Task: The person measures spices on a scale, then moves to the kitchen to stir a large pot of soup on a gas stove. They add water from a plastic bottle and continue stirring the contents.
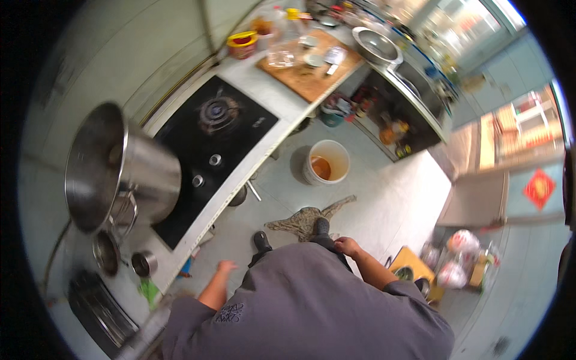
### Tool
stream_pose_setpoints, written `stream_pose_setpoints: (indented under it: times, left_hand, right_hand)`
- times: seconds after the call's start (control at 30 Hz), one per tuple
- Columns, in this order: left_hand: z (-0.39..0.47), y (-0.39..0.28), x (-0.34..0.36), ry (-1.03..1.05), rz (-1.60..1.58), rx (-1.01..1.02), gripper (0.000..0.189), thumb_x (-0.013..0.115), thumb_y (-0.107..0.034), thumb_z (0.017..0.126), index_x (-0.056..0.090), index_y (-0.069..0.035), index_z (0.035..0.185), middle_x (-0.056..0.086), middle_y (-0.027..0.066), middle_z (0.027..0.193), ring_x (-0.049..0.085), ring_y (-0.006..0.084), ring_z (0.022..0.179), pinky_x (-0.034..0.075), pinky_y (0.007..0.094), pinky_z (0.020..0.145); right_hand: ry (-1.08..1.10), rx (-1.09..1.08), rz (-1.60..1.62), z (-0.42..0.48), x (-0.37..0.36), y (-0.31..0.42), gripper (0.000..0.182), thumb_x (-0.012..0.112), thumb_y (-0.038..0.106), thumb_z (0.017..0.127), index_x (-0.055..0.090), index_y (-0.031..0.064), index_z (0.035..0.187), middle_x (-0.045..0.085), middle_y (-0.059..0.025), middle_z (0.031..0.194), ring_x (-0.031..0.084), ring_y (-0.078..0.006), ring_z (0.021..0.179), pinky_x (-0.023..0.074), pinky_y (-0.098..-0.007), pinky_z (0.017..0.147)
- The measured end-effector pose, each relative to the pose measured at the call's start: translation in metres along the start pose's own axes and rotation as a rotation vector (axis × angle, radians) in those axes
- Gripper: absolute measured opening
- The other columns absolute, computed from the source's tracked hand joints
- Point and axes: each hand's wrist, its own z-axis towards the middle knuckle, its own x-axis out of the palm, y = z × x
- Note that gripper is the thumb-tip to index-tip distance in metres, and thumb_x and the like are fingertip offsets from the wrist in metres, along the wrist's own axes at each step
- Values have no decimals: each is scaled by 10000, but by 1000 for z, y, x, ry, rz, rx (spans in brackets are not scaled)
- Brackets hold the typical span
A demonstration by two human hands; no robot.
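My left hand (227,266) hangs over the floor beside the counter's front edge, blurred, with its fingers extended and nothing seen in it. Close to my right thigh is my right hand (346,246), its fingers curled; whether they hold anything is hidden. A patterned cloth (294,221) lies crumpled on the floor, under or against my right shoe (322,226). Beyond it stands a white plastic bucket (338,157) with orange-brown liquid (321,167) at its bottom. Both hands are apart from the cloth and the bucket.
A tall steel stockpot (153,175) stands at the left end of the black gas hob (243,112). A wooden cutting board (310,90) on the counter carries bowls. One steel basin (378,47) sits near the sink. Filled plastic bags (452,274) lie at right.
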Motion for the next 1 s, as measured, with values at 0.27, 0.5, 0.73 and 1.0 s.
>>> stream_pose_setpoints:
  times: [0.27,0.5,0.73,1.0]
  left_hand:
    - [43,-385,-199,-166,-192,397,303,543,-304,840,669,-79,999,681,116,956,637,276,904,483,372,805]
    - [140,-471,-261,-73,-745,-118,138,552,-186,850,594,-55,854,635,80,677,535,159,504,373,299,410]
    - [166,-597,-165,205,-207,140,202,524,-207,870,627,-66,969,650,70,768,602,191,628,464,328,519]
    - [326,-855,-153,466,140,102,244,616,-190,813,631,-86,1033,621,46,732,583,186,593,482,359,523]
  right_hand:
    - [-217,197,801,-32,-41,-167,221,530,175,854,637,-3,929,657,-93,780,620,-173,654,489,-296,559]
    - [-248,398,1203,-49,-82,-359,133,531,141,836,581,21,807,612,-80,663,549,-147,506,380,-303,403]
    - [-324,303,1236,-22,-242,-457,154,519,183,865,578,64,788,628,-51,703,564,-122,570,423,-256,475]
    - [-648,255,1287,-4,-478,-558,192,545,215,880,614,41,918,638,-56,726,565,-120,590,438,-257,517]
